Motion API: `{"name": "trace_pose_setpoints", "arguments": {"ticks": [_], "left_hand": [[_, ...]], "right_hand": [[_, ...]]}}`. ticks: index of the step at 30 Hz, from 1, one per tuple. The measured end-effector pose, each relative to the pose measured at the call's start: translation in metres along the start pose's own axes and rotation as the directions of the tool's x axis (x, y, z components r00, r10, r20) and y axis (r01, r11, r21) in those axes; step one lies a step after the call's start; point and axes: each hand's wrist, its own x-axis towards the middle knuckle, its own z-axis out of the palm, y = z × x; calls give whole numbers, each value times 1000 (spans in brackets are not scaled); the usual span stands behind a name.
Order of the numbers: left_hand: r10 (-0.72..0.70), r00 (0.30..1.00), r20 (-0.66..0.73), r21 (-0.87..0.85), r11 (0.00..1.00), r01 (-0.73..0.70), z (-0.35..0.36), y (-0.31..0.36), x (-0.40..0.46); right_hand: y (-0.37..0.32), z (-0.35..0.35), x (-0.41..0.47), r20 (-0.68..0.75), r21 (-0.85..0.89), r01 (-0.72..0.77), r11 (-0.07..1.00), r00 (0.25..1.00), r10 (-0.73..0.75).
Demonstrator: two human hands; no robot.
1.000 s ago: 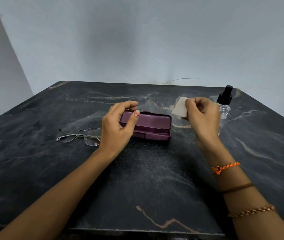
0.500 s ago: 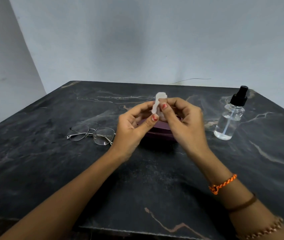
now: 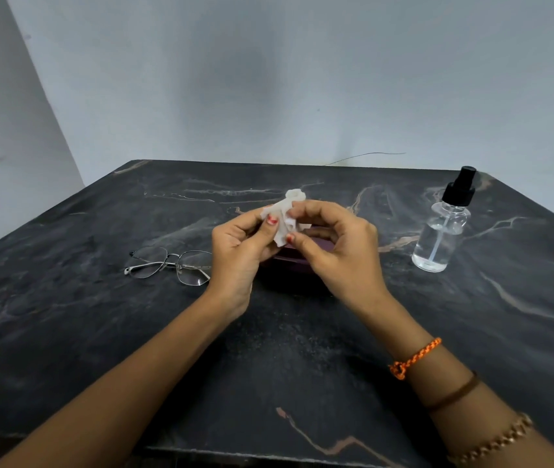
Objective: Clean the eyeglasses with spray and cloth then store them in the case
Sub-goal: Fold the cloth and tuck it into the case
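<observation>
Pinching a crumpled white cloth point(image 3: 284, 216) between them, the left hand point(image 3: 238, 251) and the right hand point(image 3: 339, 248) are raised together above the purple case point(image 3: 297, 261), thumbs and fingers of both curled onto the fabric. The cloth sits bunched above the case, one twisted end poking up past the fingertips. Most of the case is hidden behind the hands; only its dark purple front and part of its top show, and whether it is open or closed cannot be told. The eyeglasses point(image 3: 171, 265) lie on the table point(image 3: 66, 315) just left of the case, beside the left hand and touched by neither hand. The spray bottle point(image 3: 444, 228), clear with a black pump top, stands upright to the right of the case, apart from the right hand.
</observation>
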Motion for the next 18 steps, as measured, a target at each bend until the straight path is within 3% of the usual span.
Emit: {"name": "trace_pose_setpoints", "arguments": {"ticks": [5, 11, 15, 18], "left_hand": [[-24, 997, -74, 46, 999, 28, -2, 2, 5], [-6, 959, -282, 106, 994, 37, -15, 14, 16], [97, 965, -243, 279, 960, -26, -18, 13, 22], [156, 974, -165, 504, 862, -53, -23, 11, 25]], "right_hand": [[3, -4, 4, -115, 15, -91, 996, 989, 92], [8, -19, 12, -246, 281, -301, 911, 895, 372], [17, -20, 13, -152, 347, -460, 817, 832, 533], [23, -20, 16, -115, 373, -543, 753, 778, 618]]}}
